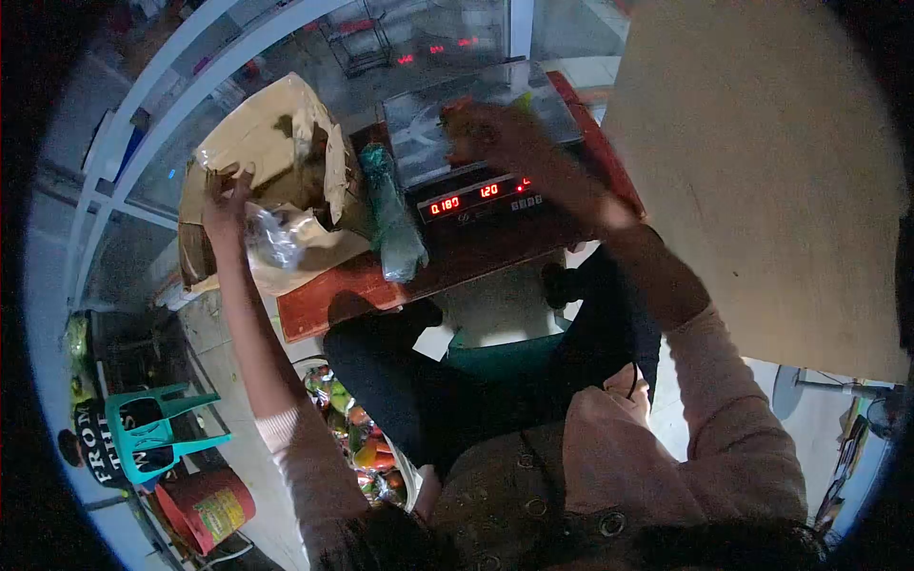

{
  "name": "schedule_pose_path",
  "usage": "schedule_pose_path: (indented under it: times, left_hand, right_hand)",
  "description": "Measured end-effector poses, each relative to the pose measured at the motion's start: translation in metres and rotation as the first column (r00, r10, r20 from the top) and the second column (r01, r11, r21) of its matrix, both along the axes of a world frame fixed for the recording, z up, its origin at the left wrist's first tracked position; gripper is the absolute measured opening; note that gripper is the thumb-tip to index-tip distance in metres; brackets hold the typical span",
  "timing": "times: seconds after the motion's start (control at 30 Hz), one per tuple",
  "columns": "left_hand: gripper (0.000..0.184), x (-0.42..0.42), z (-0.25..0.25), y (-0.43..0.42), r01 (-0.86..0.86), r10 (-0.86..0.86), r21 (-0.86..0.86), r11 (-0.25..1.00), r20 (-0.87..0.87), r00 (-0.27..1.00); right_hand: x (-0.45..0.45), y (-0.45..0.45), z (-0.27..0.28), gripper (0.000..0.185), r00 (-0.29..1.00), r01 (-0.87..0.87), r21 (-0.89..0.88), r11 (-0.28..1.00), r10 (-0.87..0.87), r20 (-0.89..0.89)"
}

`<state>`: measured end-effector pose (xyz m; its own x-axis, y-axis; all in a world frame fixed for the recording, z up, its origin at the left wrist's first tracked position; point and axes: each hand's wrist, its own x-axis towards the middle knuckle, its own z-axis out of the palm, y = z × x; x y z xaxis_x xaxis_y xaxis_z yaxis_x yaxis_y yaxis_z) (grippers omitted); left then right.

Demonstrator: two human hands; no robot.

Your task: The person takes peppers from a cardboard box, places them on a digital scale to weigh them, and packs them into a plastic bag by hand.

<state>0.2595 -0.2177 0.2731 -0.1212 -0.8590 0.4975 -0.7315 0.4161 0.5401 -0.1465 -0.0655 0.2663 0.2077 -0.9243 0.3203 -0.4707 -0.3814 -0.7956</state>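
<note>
My left hand [228,198] is at the torn cardboard box [271,114], its fingers apart over the near left side. A crumpled clear plastic bag [276,238] lies beside my wrist in the box opening. Over the metal pan of a digital scale [419,143] is my right hand [495,133], smeared by motion. Small red and green patches show around its fingers; whether it grips them or they lie on the pan, I cannot tell. Red digits glow on the scale's display [481,193]. A green-tinted bundle of plastic bags [392,224] lies between box and scale.
Box and scale stand on a low red table [343,300]. A container of wrapped vegetables [367,443] is beside my left leg. To the left are a teal plastic stool [162,428] and a red bucket [205,509]. A large tan board [762,171] rises at right.
</note>
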Motion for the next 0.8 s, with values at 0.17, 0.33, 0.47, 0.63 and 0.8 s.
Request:
schedule_pose_path:
  times: [0.17,0.33,0.47,0.63,0.8]
  left_hand:
    - [0.017,-0.146,0.034,0.176,0.378,-0.376,-0.011,0.926,-0.118,0.919]
    - [0.029,-0.149,0.006,0.23,0.443,-0.322,0.271,0.854,-0.393,0.861]
    - [0.023,-0.139,-0.018,0.256,0.277,-0.294,0.451,0.849,-0.034,0.955]
    - [0.021,-0.12,-0.093,0.24,0.299,-0.25,0.43,0.852,-0.169,0.953]
    - [0.025,-0.129,-0.115,0.226,0.308,-0.148,0.316,0.898,-0.442,0.885]
  right_hand:
    - [0.108,0.063,0.001,0.04,0.927,-0.184,-0.167,0.969,0.227,0.297]
    - [0.094,0.066,-0.045,0.031,0.95,-0.211,0.023,0.977,0.199,0.241]
    - [0.053,0.075,-0.051,0.03,0.975,-0.213,0.052,0.976,0.209,0.071]
    - [0.018,0.062,-0.024,0.029,0.987,-0.159,0.298,0.941,0.145,0.066]
    - [-0.039,-0.034,-0.082,0.032,0.589,0.156,-0.508,0.847,-0.492,-0.64]
